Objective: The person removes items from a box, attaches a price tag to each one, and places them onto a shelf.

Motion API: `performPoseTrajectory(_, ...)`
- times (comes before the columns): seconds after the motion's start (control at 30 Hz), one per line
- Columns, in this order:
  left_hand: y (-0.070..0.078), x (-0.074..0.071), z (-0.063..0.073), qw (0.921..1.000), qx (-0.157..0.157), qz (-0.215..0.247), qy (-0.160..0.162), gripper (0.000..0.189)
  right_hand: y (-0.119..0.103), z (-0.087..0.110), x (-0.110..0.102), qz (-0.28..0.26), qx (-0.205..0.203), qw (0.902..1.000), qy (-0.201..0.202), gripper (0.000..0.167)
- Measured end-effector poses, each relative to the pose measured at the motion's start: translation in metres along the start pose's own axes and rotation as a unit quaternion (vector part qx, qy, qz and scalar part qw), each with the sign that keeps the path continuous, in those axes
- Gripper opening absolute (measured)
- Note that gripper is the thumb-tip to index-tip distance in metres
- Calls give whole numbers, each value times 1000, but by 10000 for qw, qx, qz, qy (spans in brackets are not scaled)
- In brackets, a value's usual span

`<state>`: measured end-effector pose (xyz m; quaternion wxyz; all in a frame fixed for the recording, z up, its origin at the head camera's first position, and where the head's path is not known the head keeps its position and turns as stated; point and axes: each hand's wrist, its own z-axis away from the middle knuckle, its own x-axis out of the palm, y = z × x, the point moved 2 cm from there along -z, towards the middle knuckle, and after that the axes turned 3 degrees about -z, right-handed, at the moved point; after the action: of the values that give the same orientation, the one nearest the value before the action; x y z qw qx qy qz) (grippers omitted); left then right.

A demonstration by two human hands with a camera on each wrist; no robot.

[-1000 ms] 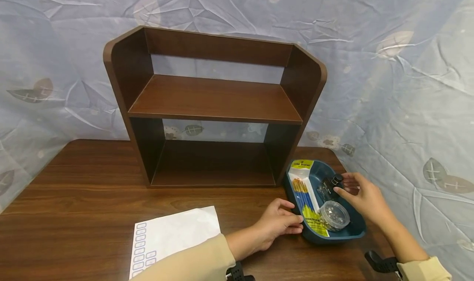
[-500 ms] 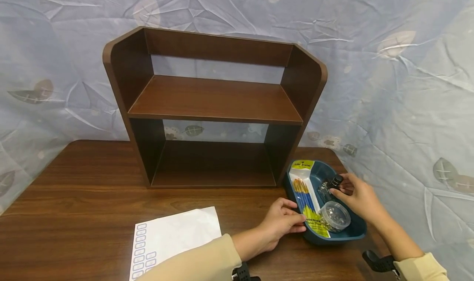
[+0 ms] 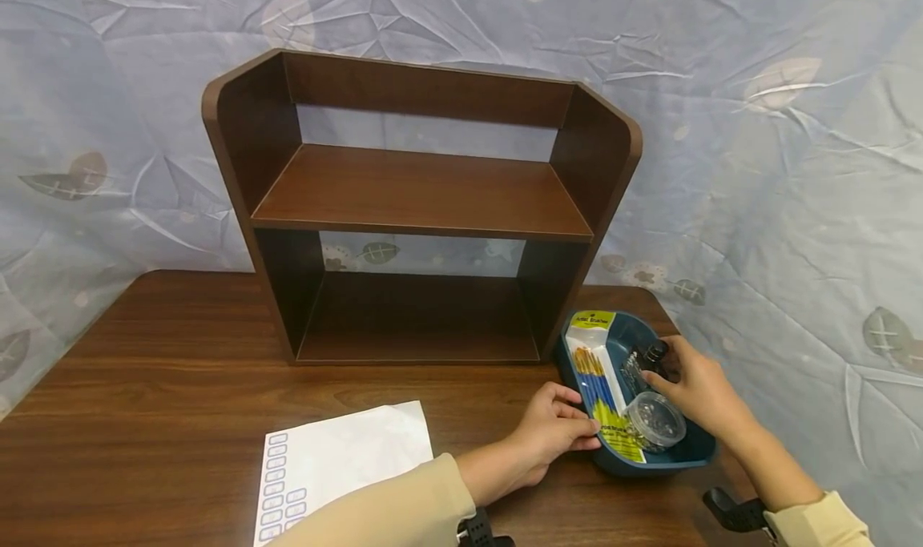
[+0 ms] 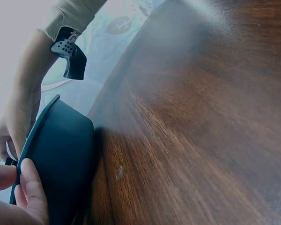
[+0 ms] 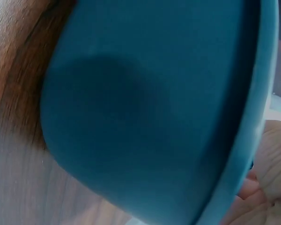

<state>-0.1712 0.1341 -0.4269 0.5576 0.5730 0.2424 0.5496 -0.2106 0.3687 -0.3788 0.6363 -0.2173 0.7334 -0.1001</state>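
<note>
A dark teal plastic basin (image 3: 649, 468) stands on the table at the right. My left hand (image 3: 551, 431) pinches its near left rim; in the left wrist view the thumb and fingers (image 4: 33, 187) lie on either side of the rim. Inside the basin are a packet of artist brushes (image 3: 597, 387) and a round clear-lidded tub (image 3: 658, 420) of small metallic bits. Reaching over the far right side, my right hand (image 3: 698, 379) grips a small dark bottle with a black cap (image 3: 654, 350), partly hidden by the fingers. The basin's outer wall (image 5: 154, 117) fills most of the right wrist view.
A brown two-tier shelf (image 3: 421, 193) stands at the back of the wooden table (image 3: 144, 419), its right foot close beside the basin. A white sheet with printed label boxes (image 3: 360, 447) lies at the front left. Patterned cloth (image 3: 808, 211) hangs behind and at the right.
The right hand has shifted slightly left and down with the bottle, deeper over the basin. The left hand has edged right along with the basin's rim.
</note>
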Motion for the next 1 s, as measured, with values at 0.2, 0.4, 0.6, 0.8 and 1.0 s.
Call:
performPoseTrajectory(0.2,1,-1,1,10000,-13,14,20,39,-4,1,-1,62,238,9995,-200,52)
performPoseTrajectory(0.4,0,-1,1,10000,-7,35,37,38,-5,1,0,85,292,9992,-247,38)
performPoseTrajectory(0.6,1,0,2,9999,20,99,28,39,-5,3,0,-57,218,9997,-90,30)
performPoseTrajectory(0.8,1,1,2,10000,22,76,50,39,-6,3,0,-57,183,9998,-50,32)
performPoseTrajectory(1.0,-1,0,2,9999,34,72,76,39,-5,3,1,-10,185,9998,-29,32)
